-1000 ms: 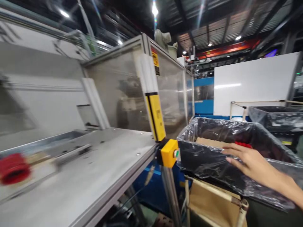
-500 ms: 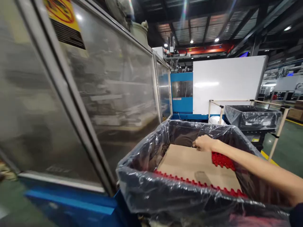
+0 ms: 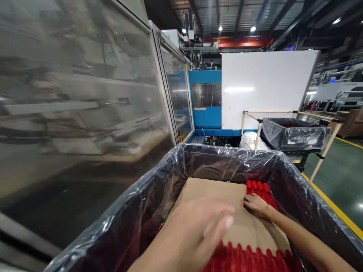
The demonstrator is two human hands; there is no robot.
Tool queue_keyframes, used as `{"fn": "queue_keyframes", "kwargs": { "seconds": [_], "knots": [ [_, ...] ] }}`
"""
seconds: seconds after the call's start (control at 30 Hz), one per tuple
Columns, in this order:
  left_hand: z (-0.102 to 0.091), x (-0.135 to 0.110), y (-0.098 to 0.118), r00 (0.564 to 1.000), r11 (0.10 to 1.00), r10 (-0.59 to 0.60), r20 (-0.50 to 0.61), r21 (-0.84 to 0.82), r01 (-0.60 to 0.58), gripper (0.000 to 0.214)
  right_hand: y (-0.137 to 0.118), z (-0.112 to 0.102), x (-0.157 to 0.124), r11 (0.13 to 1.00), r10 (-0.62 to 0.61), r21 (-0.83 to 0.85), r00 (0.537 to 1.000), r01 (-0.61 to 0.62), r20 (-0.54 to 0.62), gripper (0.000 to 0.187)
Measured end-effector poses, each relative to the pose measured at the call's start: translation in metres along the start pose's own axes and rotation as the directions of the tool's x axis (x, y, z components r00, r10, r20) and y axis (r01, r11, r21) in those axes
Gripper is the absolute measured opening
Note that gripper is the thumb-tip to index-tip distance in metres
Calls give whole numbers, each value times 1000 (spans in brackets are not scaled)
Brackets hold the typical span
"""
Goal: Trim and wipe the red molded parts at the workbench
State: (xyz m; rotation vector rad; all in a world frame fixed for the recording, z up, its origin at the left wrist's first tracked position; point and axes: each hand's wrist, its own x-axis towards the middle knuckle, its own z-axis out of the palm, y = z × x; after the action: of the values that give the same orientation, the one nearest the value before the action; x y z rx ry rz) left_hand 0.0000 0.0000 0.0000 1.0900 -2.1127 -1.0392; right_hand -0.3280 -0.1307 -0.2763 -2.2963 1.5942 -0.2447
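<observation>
A brown cardboard sheet (image 3: 215, 189) lies over red ribbed parts (image 3: 259, 187) inside a dark bin (image 3: 215, 160) lined with clear plastic. More of the red parts show along the sheet's near edge. Down at the sheet's right side, where it borders the red parts, is my right hand (image 3: 256, 204), its fingers curled and pressed together. What lies under those fingertips is hidden. Closer to the camera, my left hand (image 3: 198, 223) hovers over the sheet, blurred, with fingers stretched out and nothing in them.
A machine with clear panels (image 3: 85, 113) runs along the left. Behind the bin stand a blue machine (image 3: 208, 117) and a large white board (image 3: 266, 83). At back right, a pipe rack (image 3: 258, 132) stands by another plastic-lined bin (image 3: 297, 138).
My left hand has come into view over the cardboard. My right hand has lowered from the sheet's far edge to beside the red parts. The view has moved closer over the bin.
</observation>
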Motion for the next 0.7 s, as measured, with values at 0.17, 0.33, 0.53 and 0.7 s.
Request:
{"fn": "queue_keyframes", "kwargs": {
  "seconds": [0.17,0.33,0.53,0.7],
  "knots": [
    [2,85,-47,992,985,-28,122,175,7,40,-22,-39,32,940,21,333,967,67,-253,36],
    [6,102,-106,986,995,-75,147,-49,83,84,-83,-103,51,652,-109,693,943,306,-314,55],
    [27,97,-100,954,881,-35,299,-441,171,59,-137,-154,16,359,-202,836,909,415,-365,48],
    [34,96,-92,968,833,-65,243,-521,187,57,-146,-171,-1,222,-269,878,892,424,-363,42]
  ]
}}
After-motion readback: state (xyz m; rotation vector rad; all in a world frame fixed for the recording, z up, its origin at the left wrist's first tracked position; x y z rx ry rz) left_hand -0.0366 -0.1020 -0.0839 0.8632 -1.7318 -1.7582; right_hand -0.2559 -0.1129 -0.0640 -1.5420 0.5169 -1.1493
